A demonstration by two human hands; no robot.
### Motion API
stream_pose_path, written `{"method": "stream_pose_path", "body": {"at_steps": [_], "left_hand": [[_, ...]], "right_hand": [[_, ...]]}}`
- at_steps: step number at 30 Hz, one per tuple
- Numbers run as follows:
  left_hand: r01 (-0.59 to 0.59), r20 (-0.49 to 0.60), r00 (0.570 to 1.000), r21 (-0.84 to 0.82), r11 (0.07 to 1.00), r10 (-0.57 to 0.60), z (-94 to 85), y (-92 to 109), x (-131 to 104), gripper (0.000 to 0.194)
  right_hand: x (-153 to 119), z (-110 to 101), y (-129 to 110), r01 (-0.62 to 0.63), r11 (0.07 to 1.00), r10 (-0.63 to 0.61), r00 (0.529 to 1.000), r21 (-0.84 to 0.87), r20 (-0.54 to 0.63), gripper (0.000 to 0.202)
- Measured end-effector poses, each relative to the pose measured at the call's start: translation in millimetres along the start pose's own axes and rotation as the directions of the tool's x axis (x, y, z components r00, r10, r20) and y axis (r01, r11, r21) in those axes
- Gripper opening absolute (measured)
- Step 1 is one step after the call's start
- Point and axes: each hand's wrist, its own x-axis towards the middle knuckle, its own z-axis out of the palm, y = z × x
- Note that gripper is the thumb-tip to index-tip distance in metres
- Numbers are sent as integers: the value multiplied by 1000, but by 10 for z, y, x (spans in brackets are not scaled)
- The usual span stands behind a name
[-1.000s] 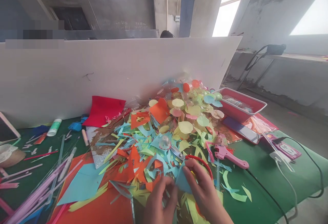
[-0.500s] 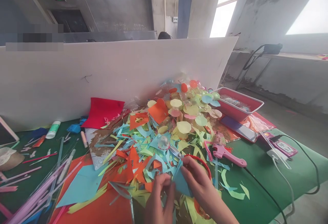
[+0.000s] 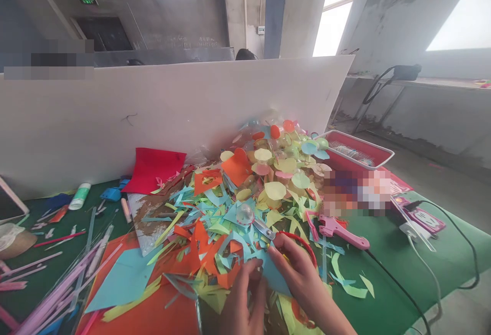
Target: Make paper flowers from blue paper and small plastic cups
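A small piece of light blue paper (image 3: 276, 277) is between my two hands, low in the middle of the view. My right hand (image 3: 301, 273) pinches it from the right. My left hand (image 3: 245, 294) has its fingers closed at the paper's left edge. Scissors with red handles (image 3: 306, 245) lie just behind my right hand, partly hidden by it. At the tips of their blades sits a clear ball (image 3: 244, 214). Orange, blue and yellow-green paper scraps (image 3: 207, 245) surround my hands.
Clear balls topped with coloured paper discs (image 3: 275, 191) are heaped at the back. To the right are a pink glue gun (image 3: 341, 230) with a cord and a red basket (image 3: 358, 157). Pink straws (image 3: 57, 291) lie at left. A white board (image 3: 172, 105) stands behind.
The blue paper has shifted slightly right and tilted between my fingers. My left hand has moved a little to the right. The scissors and scraps stay put.
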Motion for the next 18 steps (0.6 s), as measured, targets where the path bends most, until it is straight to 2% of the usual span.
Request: {"method": "stream_pose_path", "body": {"at_steps": [9,18], "left_hand": [[43,94,994,38,998,-46,32,-92,31,45],[5,188,982,70,998,-18,-5,-152,75,44]], "right_hand": [[-15,-4,-12,11,1000,-10,1000,19,-21,37],[-21,-23,21,19,1000,-19,1000,-14,-7,38]]}}
